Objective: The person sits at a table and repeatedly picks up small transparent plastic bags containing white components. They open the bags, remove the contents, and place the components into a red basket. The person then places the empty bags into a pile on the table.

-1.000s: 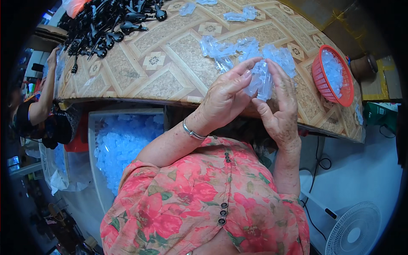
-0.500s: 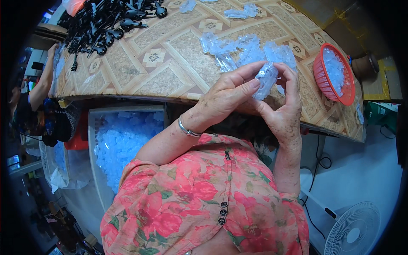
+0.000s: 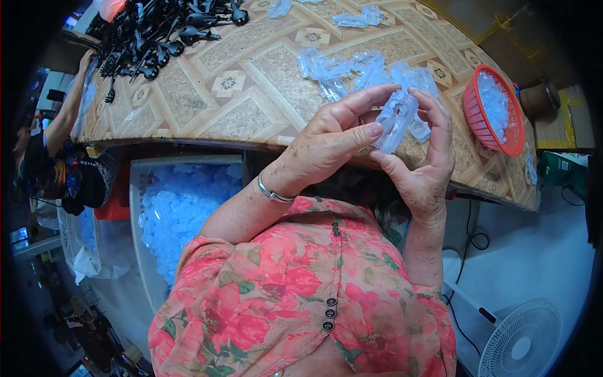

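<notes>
Between my two hands, above the table's near edge, is a clear moulded plastic piece (image 3: 397, 121), long and tilted, with hollows in it. My left hand (image 3: 333, 135), with a silver bangle on the wrist, pinches its left side with the thumb in front and fingers behind. My right hand (image 3: 430, 166) holds its ends, index finger at the top and thumb at the bottom. Just beyond my hands lies a loose spread of similar clear plastic pieces (image 3: 370, 68). A red plastic basket (image 3: 518, 125) to the right holds more of them.
Black plastic utensil-like parts (image 3: 147, 44) are heaped at the table's far left. More clear pieces (image 3: 358, 17) lie at the back. A white bin (image 3: 141, 251) of clear pieces stands below the table's edge. Another person's arm (image 3: 69, 116) shows at left; a white fan (image 3: 521, 345) stands lower right.
The clear plastic piece has turned in my fingers, now showing its hollowed face. My right hand has shifted slightly to the right and opened a little wider around it.
</notes>
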Tool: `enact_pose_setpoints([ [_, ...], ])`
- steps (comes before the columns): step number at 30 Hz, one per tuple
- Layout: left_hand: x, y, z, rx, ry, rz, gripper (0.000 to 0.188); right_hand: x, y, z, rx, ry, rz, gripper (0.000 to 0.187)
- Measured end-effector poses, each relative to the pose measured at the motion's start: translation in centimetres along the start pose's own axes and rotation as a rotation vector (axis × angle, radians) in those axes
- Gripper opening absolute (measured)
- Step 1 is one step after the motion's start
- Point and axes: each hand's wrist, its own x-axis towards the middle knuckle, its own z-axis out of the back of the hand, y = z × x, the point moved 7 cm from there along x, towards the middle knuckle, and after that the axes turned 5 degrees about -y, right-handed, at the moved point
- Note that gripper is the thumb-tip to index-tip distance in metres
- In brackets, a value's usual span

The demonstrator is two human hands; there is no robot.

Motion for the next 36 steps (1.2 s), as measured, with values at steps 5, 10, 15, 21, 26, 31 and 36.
enact_pose_setpoints([
  [5, -0.1, -0.2, -0.1, 0.047, 0.008, -0.036, 0.065, -0.3, -0.3, -0.5, 0.002, -0.01, -0.024, 0.081],
  [10, -0.2, -0.2, 0.1, 0.042, 0.009, -0.008, 0.066, -0.4, -0.2, -0.5, 0.02, -0.008, 0.002, 0.081],
  [15, -0.2, -0.3, 0.2, 0.044, -0.01, -0.009, 0.067, -0.5, -0.2, -0.6, 0.048, -0.018, 0.007, 0.081],
  [21, -0.3, 0.2, 0.8, 0.062, -0.015, 0.044, 0.067, -0.8, 0.1, -0.5, -0.039, -0.065, 0.089, 0.081],
  [26, -0.4, 0.4, 0.9, 0.042, -0.023, 0.07, 0.065, -0.9, 0.0, -0.6, -0.032, -0.073, 0.128, 0.081],
  [31, -0.2, 0.2, 0.6, 0.081, 0.005, 0.026, 0.065, -0.8, 0.0, -0.7, -0.032, -0.083, 0.11, 0.082],
  [36, -0.1, 0.1, 0.6, 0.071, 0.032, 0.009, 0.066, -1.0, 0.0, -0.5, -0.013, -0.067, 0.101, 0.083],
])
